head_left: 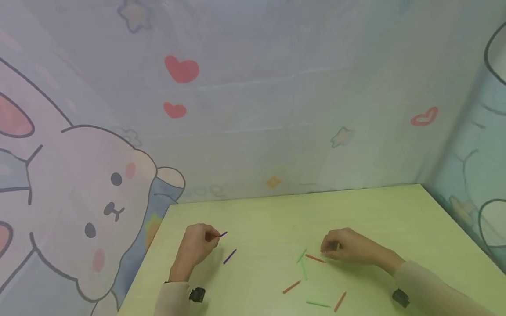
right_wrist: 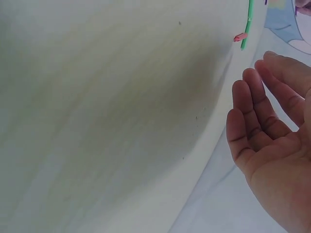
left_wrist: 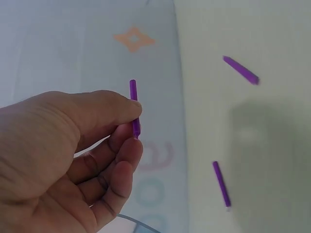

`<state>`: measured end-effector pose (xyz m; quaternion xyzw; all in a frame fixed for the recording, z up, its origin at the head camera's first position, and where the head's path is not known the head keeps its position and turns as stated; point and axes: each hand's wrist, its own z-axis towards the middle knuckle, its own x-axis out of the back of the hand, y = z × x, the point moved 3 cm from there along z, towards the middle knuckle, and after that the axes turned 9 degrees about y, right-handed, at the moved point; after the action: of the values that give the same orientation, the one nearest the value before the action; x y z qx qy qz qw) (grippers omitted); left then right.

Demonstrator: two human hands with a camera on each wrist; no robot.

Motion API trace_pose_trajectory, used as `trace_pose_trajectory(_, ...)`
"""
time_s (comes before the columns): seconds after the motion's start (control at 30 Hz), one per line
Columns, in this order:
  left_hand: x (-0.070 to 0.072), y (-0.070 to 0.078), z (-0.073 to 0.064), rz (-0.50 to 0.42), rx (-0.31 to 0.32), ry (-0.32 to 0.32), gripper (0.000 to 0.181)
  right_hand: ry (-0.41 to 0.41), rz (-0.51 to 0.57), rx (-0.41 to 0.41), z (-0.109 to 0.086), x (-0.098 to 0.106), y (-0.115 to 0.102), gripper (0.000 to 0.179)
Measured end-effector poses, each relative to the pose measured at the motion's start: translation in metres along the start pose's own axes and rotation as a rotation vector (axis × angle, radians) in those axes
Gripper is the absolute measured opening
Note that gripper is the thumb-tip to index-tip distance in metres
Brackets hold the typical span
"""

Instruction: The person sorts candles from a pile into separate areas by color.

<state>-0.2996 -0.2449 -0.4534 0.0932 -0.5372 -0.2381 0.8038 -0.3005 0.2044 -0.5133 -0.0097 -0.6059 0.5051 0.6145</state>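
Green stick (head_left: 318, 303) and orange-red stick (head_left: 340, 302) are lying nearest the viewer on a pale yellow-green table (head_left: 257, 228), with another orange-red stick (head_left: 291, 287) just beyond. Farther back, a close group of two green sticks (head_left: 304, 270) and one orange-red stick (head_left: 315, 259) is lying beside the right hand (head_left: 352, 246), whose fingers are curving loosely, gripping nothing. The left hand (head_left: 199, 242) is pinching a purple stick (left_wrist: 133, 92) between thumb and fingertips; another purple stick (head_left: 230, 256) is lying near it on the table. Behind, a printed wall cloth (head_left: 253, 131) is showing hearts and rounded lettering (head_left: 209, 191), too faint to read for certain.
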Motion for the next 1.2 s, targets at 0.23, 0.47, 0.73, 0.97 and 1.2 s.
trace_pose_trajectory(0.23,-0.015,-0.029,-0.005,0.000,0.059,-0.011,0.003,0.002,0.039,-0.029,-0.006,-0.002,0.001,0.007)
trace_pose_trajectory(0.47,-0.029,-0.046,-0.009,0.013,0.096,-0.014,0.011,0.017,0.060,0.007,-0.012,-0.005,0.003,0.009)
trace_pose_trajectory(0.73,-0.034,-0.048,-0.011,0.005,0.089,-0.011,0.007,0.030,0.065,0.029,-0.014,-0.009,0.005,0.008)
trace_pose_trajectory(0.97,-0.040,-0.052,-0.012,0.005,0.125,-0.021,0.007,0.065,0.010,-0.031,-0.010,-0.009,0.006,0.015)
trace_pose_trajectory(1.2,-0.046,-0.055,-0.013,-0.002,0.148,-0.022,0.007,0.135,-0.045,-0.044,-0.001,-0.015,0.004,0.020)
